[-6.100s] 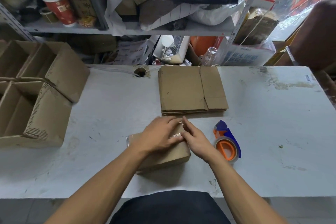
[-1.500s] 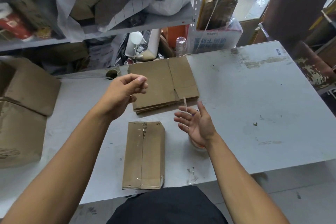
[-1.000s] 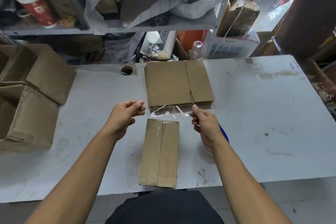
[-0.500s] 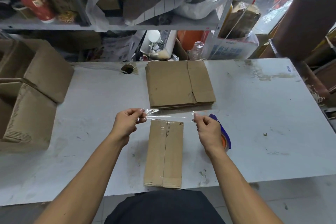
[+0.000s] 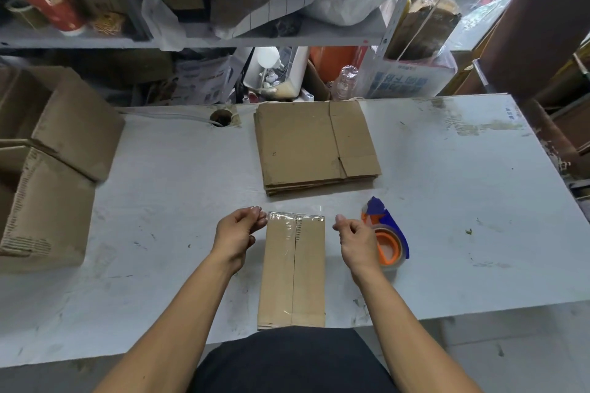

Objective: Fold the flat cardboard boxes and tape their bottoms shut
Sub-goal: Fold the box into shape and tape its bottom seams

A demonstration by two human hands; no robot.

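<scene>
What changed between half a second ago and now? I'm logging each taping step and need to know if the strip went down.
The clear tape strip came down from the air onto the far end of the folded box. The left hand and right hand dropped to either side of that end, fingers curled; whether they pinch the tape ends is unclear. The tape dispenser and flat cardboard stack stayed put.

The folded box (image 5: 292,271) is plain brown cardboard, glossy with clear tape along its seam. The flat stack (image 5: 316,147) at the tabletop's (image 5: 463,201) far edge matches it. The tape dispenser (image 5: 384,233) is blue and orange — the tabletop pale grey, scuffed and stained.
</scene>
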